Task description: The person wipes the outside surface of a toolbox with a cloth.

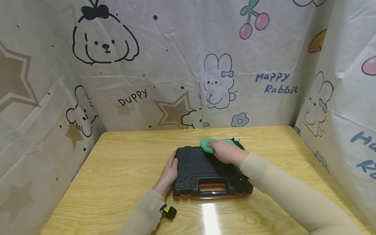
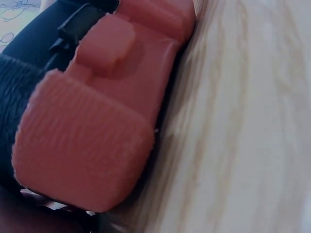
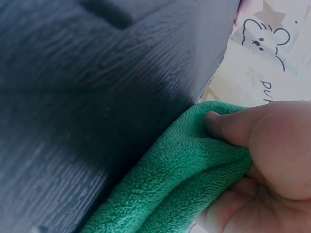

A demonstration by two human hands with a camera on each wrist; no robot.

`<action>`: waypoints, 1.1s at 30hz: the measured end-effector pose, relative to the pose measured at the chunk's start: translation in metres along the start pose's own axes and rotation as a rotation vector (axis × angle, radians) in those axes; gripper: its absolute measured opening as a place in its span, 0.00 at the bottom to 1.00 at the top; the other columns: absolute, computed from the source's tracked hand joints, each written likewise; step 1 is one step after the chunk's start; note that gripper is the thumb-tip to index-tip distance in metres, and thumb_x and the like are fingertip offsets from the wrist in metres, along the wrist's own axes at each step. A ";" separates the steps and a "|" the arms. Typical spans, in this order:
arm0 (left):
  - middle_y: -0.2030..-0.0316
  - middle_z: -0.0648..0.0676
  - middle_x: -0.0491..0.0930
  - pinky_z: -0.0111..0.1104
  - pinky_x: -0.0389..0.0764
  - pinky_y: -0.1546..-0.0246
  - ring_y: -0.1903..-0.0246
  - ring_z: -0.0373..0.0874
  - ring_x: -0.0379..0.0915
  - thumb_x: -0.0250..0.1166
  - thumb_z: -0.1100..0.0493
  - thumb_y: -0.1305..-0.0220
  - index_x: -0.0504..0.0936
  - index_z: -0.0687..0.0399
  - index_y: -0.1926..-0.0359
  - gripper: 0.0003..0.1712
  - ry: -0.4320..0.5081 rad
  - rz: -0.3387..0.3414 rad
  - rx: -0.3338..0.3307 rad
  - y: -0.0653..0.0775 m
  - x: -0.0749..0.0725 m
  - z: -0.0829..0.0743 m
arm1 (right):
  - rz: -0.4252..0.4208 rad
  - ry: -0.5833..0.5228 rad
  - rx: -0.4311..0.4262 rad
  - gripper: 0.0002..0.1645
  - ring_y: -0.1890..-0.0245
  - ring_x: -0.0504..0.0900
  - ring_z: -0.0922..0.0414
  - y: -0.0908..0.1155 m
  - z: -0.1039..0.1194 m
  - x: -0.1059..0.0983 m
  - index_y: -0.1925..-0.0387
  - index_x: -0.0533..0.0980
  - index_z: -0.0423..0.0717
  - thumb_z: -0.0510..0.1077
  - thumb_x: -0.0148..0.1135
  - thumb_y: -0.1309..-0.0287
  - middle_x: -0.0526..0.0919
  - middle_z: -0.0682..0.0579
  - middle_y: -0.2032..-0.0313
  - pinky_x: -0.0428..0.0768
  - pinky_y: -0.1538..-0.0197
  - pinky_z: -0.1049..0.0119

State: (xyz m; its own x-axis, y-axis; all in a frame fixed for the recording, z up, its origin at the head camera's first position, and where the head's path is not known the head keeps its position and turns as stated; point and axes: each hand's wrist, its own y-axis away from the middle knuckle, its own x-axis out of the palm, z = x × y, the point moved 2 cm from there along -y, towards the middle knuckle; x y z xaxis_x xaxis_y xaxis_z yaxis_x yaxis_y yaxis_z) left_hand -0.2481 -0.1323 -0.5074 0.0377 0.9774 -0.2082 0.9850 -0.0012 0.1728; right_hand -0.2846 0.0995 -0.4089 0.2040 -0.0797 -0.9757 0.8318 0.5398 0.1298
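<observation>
A black hard plastic tool case [image 1: 202,166] with an orange-red lower half lies closed on the wooden table, its handle toward me. My right hand [image 1: 227,151] grips a folded green cloth [image 1: 207,145] at the case's far edge. In the right wrist view, the thumb presses on the cloth [image 3: 170,160], which lies against the textured black lid [image 3: 112,97]. Along the left side of the case, my left hand [image 1: 169,171] rests with its fingers extended. The left wrist view shows the case's orange-red corner [image 2: 82,145] close over the table.
The wooden table [image 1: 123,169] extends on both sides of the case. Printed cloth walls [image 1: 176,65] enclose its back and sides. A black wrist-worn device [image 1: 169,211] sticks out beside the left sleeve.
</observation>
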 end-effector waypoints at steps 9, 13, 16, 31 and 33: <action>0.18 0.63 0.45 0.56 0.48 0.21 0.19 0.62 0.41 0.45 0.49 0.16 0.47 0.48 0.16 0.35 0.049 0.017 0.018 -0.001 0.002 0.001 | 0.007 0.018 -0.017 0.32 0.26 0.68 0.42 0.002 0.000 0.002 0.26 0.66 0.35 0.32 0.54 0.30 0.68 0.40 0.26 0.67 0.25 0.49; 0.17 0.61 0.41 0.53 0.46 0.20 0.18 0.60 0.36 0.45 0.52 0.16 0.46 0.47 0.16 0.35 0.089 0.044 0.030 -0.001 0.002 0.002 | 0.015 0.018 -0.016 0.32 0.26 0.67 0.42 0.003 0.001 0.003 0.26 0.66 0.35 0.32 0.54 0.29 0.68 0.40 0.25 0.66 0.24 0.49; 0.17 0.61 0.40 0.52 0.45 0.19 0.18 0.59 0.35 0.44 0.54 0.15 0.45 0.48 0.16 0.34 0.096 0.054 0.045 -0.002 0.003 0.002 | 0.022 0.013 -0.014 0.32 0.25 0.66 0.41 0.004 0.001 0.003 0.26 0.65 0.34 0.32 0.54 0.29 0.67 0.39 0.25 0.66 0.24 0.49; 0.17 0.62 0.41 0.54 0.45 0.20 0.19 0.60 0.35 0.43 0.56 0.15 0.44 0.51 0.16 0.34 0.066 0.027 0.077 0.002 0.003 -0.002 | -0.007 0.056 -0.048 0.32 0.24 0.64 0.39 0.024 0.012 0.014 0.26 0.64 0.31 0.31 0.53 0.28 0.63 0.35 0.24 0.68 0.25 0.46; 0.17 0.62 0.41 0.54 0.45 0.20 0.19 0.60 0.35 0.44 0.56 0.15 0.45 0.51 0.16 0.34 0.065 0.022 0.076 0.001 0.003 -0.002 | -0.005 0.056 -0.060 0.31 0.25 0.65 0.39 0.031 0.015 0.015 0.26 0.64 0.31 0.31 0.53 0.28 0.64 0.35 0.24 0.69 0.26 0.46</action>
State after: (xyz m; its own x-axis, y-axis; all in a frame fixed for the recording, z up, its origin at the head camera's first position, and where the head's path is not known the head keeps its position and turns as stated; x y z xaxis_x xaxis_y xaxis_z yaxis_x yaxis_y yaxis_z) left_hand -0.2470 -0.1288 -0.5062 0.0513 0.9885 -0.1419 0.9940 -0.0368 0.1027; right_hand -0.2483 0.1025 -0.4171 0.1689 -0.0365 -0.9850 0.7999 0.5890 0.1153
